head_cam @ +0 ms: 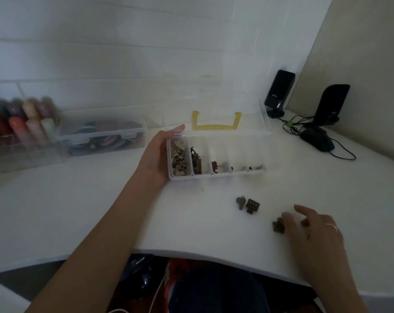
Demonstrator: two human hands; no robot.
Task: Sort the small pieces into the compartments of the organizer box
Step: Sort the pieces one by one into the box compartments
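No legible text, labels, numbers or signs. The two black upright speakers (279, 92) each carry a small light mark, too blurred to read.

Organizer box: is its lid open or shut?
Open. The organizer box has its clear lid raised behind, compartments exposed.

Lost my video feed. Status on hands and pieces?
Left hand holds organizer box steady at its left end. Right hand open, fingers touching dark pieces on table. Two more loose pieces nearby. Path clear.
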